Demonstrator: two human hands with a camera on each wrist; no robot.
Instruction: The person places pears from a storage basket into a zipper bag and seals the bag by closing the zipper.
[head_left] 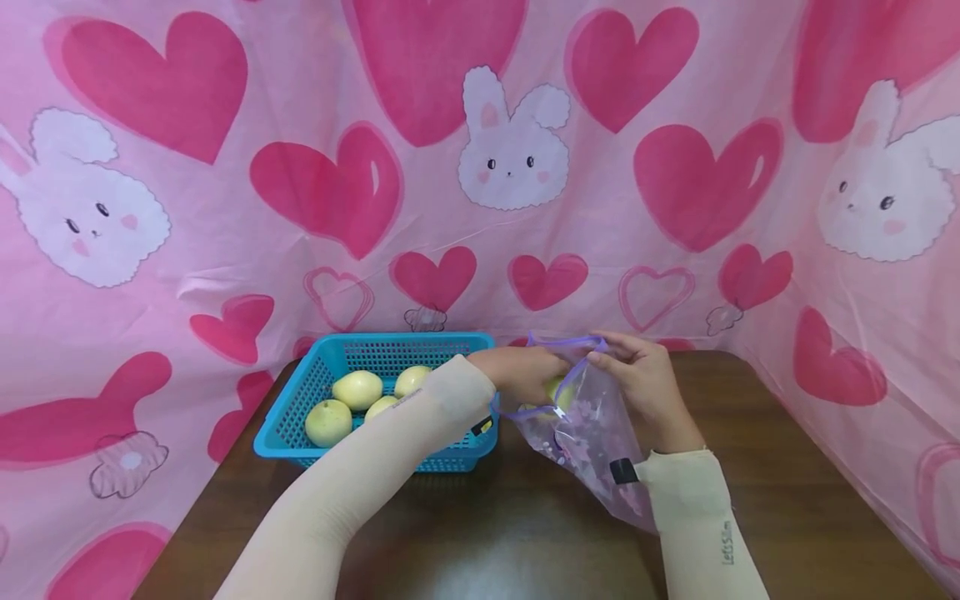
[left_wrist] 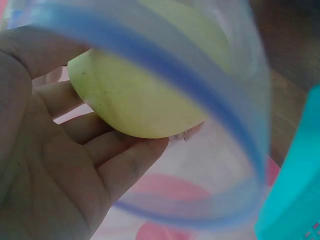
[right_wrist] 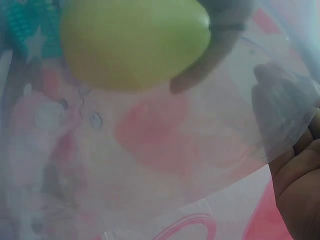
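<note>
My left hand (head_left: 528,373) holds a yellow-green fruit (head_left: 556,390) inside the mouth of a clear zip bag (head_left: 592,437) with a purple rim. The left wrist view shows the fruit (left_wrist: 135,92) cupped by curled fingers (left_wrist: 100,150), with the bag's blue rim (left_wrist: 200,100) around it. My right hand (head_left: 637,379) pinches the bag's rim at its right side and keeps it open. Seen through the bag's film in the right wrist view, the fruit (right_wrist: 132,42) sits at the top, and my right hand's fingers (right_wrist: 300,190) show at the lower right.
A blue plastic basket (head_left: 300,433) stands left of the bag on the brown table (head_left: 787,467), holding several more yellow-green fruits (head_left: 358,389). Pink cloth with hearts and rabbits (head_left: 513,158) hangs behind and on both sides.
</note>
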